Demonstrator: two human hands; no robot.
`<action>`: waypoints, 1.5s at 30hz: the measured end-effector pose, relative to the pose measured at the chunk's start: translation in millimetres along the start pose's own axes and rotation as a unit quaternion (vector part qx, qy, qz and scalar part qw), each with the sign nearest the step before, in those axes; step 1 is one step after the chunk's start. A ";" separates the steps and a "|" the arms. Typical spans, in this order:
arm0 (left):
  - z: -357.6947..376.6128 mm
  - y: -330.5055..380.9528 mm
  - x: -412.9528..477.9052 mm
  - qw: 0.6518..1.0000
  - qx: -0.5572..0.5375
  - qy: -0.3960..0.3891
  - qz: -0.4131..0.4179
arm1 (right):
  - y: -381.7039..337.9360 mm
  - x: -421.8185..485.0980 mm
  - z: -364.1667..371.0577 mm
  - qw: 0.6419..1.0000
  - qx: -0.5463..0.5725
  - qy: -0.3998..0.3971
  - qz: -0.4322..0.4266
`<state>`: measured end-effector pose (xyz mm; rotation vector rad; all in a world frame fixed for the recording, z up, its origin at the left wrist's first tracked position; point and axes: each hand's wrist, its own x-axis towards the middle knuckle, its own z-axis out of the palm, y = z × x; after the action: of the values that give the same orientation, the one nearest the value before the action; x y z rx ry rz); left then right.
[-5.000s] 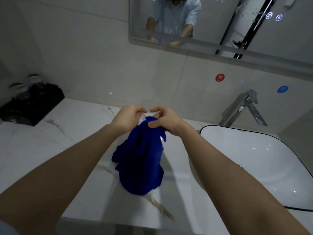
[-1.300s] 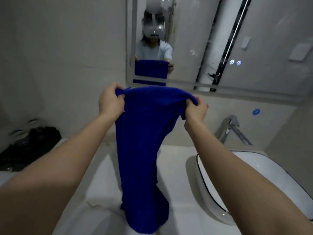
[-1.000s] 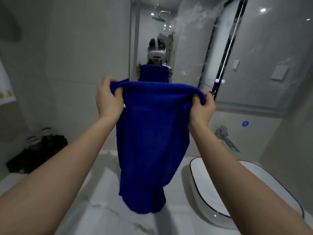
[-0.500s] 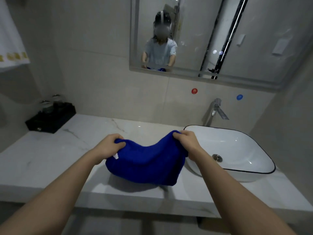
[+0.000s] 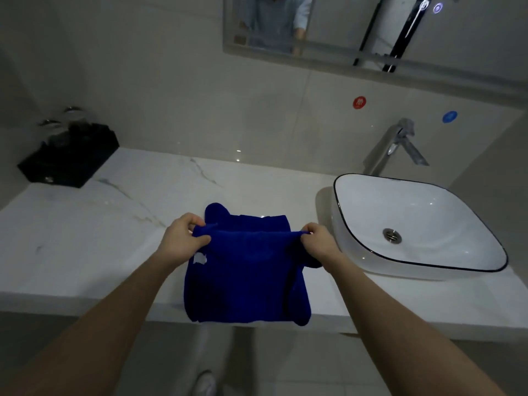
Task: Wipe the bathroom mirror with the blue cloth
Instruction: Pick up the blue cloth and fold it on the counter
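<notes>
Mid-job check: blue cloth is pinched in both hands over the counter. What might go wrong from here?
1. The blue terry cloth overhangs the front edge of the white marble counter, pinched only by the left hand and right hand; a slip could drop it on the floor.
2. Lifted toward the wall mirror, its loose lower half may catch the chrome faucet or dip into the white ceramic basin.

Just one wide-angle view here, from the person's head, tilted forward and down over the counter [image 5: 85, 238]. It sits close, both forearms [image 5: 114, 324] reaching in from the bottom corners, with the mirror [image 5: 328, 24] cut off along the top edge.
</notes>
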<state>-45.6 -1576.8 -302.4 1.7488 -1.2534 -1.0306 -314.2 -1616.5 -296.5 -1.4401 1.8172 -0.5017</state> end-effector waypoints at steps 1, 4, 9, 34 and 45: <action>1.3 -5.4 10.3 1.000 0.011 -0.001 0.001 | 1.8 9.6 6.1 1.000 -0.018 0.009 0.000; 6.5 -17.7 46.2 0.996 0.088 -0.005 0.014 | 4.9 37.9 22.6 0.996 -0.066 0.054 -0.002; 21.9 -26.9 106.9 0.989 0.136 0.032 0.045 | 3.8 89.0 43.9 0.985 -0.108 0.134 -0.001; 39.4 -46.3 186.1 0.982 -0.180 0.003 -0.053 | 5.9 163.7 53.0 0.933 0.331 0.114 0.080; 20.7 -78.1 108.0 0.926 0.182 -0.312 -0.110 | 53.3 91.9 54.0 0.975 -0.021 -0.162 0.150</action>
<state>-13.9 -1663.4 -400.9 1.9422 -1.7537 -1.6602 -316.1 -1680.2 -397.2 -1.1667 1.7424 -0.0706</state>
